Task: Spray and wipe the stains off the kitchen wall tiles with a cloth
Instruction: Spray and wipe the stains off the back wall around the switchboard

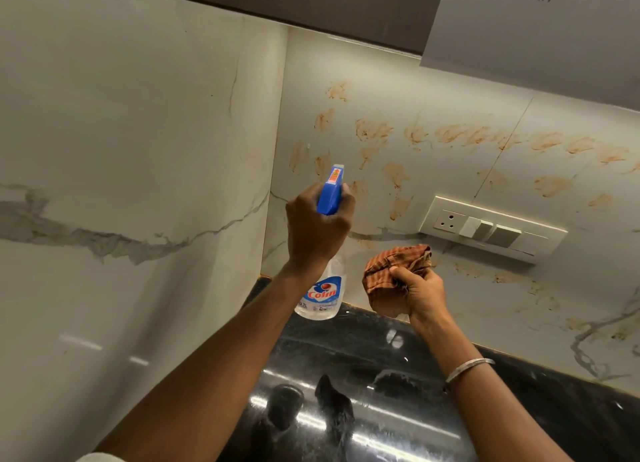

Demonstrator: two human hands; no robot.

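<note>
I get a warm, fairly dim picture. The back wall tiles [450, 91] are brightest just under the cabinet [311, 1], whose underside stays dark. White glare streaks lie across the glossy black tabletop [554, 420], and fainter ones show on the left wall [104, 150]. The switch plate [491, 229] throws a soft shadow below itself. The wide lens bends and tilts straight edges toward the borders. Focus is fair in the middle; the forearms [207, 375] look soft at the bottom edge.

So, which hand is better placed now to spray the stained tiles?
The left hand: it grips the Colin spray bottle, nozzle toward the orange stains. The right hand holds only the cloth.
</note>
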